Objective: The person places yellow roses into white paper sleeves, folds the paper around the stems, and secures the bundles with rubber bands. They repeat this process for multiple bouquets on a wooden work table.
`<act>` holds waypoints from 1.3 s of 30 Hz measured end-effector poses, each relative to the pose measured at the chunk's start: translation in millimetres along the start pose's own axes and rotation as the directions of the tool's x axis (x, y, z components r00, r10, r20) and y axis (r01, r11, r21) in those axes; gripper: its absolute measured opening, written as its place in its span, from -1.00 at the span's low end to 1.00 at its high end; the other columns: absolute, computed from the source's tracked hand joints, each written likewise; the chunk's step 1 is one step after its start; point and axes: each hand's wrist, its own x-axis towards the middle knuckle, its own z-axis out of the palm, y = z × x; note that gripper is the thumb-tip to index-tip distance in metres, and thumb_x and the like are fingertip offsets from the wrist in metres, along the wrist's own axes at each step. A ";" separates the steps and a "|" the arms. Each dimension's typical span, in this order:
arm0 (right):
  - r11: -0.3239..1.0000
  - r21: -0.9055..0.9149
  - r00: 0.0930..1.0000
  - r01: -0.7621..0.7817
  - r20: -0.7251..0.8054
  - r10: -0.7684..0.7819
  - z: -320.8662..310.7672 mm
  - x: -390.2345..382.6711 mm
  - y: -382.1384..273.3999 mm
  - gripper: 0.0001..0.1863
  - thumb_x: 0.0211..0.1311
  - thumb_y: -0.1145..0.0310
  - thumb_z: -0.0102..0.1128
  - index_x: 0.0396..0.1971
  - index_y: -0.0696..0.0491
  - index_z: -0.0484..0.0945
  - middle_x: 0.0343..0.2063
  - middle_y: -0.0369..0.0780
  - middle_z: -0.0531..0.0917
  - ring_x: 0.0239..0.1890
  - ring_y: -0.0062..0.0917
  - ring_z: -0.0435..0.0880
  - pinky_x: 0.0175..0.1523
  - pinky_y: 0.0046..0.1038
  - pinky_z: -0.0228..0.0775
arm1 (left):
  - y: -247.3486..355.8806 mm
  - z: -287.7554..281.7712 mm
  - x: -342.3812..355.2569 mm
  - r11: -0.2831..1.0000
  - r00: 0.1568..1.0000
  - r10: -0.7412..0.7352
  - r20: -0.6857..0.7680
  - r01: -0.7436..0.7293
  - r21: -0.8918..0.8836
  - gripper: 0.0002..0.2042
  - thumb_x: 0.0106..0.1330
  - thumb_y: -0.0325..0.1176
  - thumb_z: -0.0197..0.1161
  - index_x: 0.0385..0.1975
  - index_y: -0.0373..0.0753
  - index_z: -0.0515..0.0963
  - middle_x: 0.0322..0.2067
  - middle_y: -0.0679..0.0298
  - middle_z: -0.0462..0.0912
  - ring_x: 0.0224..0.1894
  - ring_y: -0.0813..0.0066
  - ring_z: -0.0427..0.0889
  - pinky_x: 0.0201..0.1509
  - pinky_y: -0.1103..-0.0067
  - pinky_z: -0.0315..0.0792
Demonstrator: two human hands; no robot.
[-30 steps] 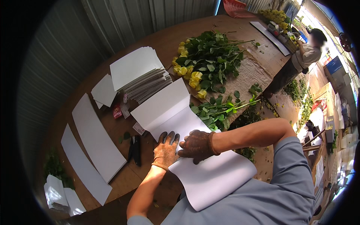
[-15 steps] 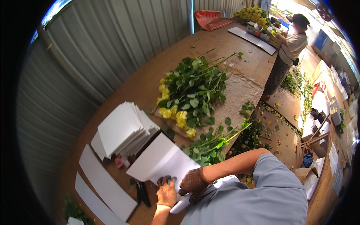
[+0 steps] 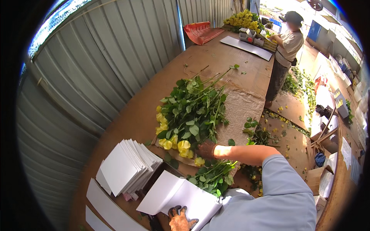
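My gloved left hand [image 3: 181, 217] rests with fingers apart on a folded white paper sheet [image 3: 196, 200] at the bottom of the view. My right hand [image 3: 207, 150], in a dark stained glove, reaches into the lower edge of a bunch of yellow roses [image 3: 183, 148] with dark green leaves; its fingers are partly hidden there. More leafy stems [image 3: 210, 179] lie just beyond the paper. Brown wrapping material [image 3: 244, 107] is spread beneath the roses.
A stack of white cards [image 3: 123, 165] and long white strips [image 3: 104, 208] lie left on the table [image 3: 150, 104]. A co-worker [image 3: 289, 46] stands at the far end by yellow flowers [image 3: 243, 21] and a red plastic object [image 3: 202, 32]. Corrugated wall [image 3: 96, 65] lines the left.
My right hand has left the paper and moved forward into the yellow roses. My left hand stays on the paper. The view has shifted, showing more of the far table and wall.
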 end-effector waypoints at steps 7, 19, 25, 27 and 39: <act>0.998 0.015 0.998 0.061 0.003 -0.061 -230.8 13.3 -38.7 -0.79 0.24 0.36 0.27 -0.13 -0.04 0.67 -0.39 -0.15 0.58 -0.38 -0.20 0.67 -0.28 -0.24 0.54 | 3.4 -9.1 9.6 0.999 0.999 -0.016 0.044 0.014 0.032 -0.19 -0.12 0.03 0.63 0.22 -0.02 0.50 0.24 0.17 0.40 0.33 -0.05 0.30 0.20 0.19 0.58; 0.617 0.761 0.585 0.202 0.411 -0.699 -129.3 18.3 -198.9 -0.67 0.26 0.12 0.26 -0.03 -0.09 0.70 -0.21 -0.12 0.72 -0.18 -0.12 0.72 -0.04 -0.11 0.57 | -19.7 11.7 -11.4 0.994 0.989 -0.038 -0.143 0.024 -0.102 -0.46 0.07 -0.37 0.43 0.14 0.05 0.58 0.20 0.32 0.49 0.33 0.15 0.40 0.11 0.30 0.62; 0.647 0.703 0.566 0.297 0.416 -0.712 -116.1 13.7 -213.1 -0.65 0.24 0.12 0.23 -0.03 -0.09 0.68 -0.24 -0.07 0.72 -0.18 -0.09 0.73 -0.04 -0.08 0.59 | -28.1 0.5 -13.7 0.932 0.997 -0.083 0.006 0.080 -0.355 -0.69 0.25 -0.04 0.38 -0.17 -0.11 0.70 0.33 0.26 0.46 0.37 0.08 0.42 0.27 0.22 0.51; 0.633 0.700 0.566 0.329 0.391 -0.726 -112.9 13.8 -210.7 -0.66 0.25 0.13 0.24 -0.03 -0.08 0.66 -0.25 -0.08 0.71 -0.19 -0.08 0.72 -0.06 -0.07 0.58 | -18.7 -0.5 -17.6 0.943 0.999 -0.045 -0.018 0.036 -0.332 -0.63 0.12 -0.02 0.48 -0.18 -0.11 0.71 0.36 0.14 0.40 0.45 -0.01 0.29 0.32 0.19 0.48; 0.978 0.172 0.986 -0.119 0.133 0.097 -102.8 108.8 42.4 -0.72 0.26 0.24 0.18 -0.08 -0.07 0.70 -0.14 -0.05 0.69 -0.07 -0.07 0.70 0.01 -0.13 0.58 | -7.0 -4.4 -16.2 0.935 0.993 -0.090 0.073 0.109 -0.339 -0.67 0.13 -0.04 0.50 -0.15 -0.01 0.72 0.44 0.13 0.28 0.54 -0.04 0.10 0.39 0.15 0.42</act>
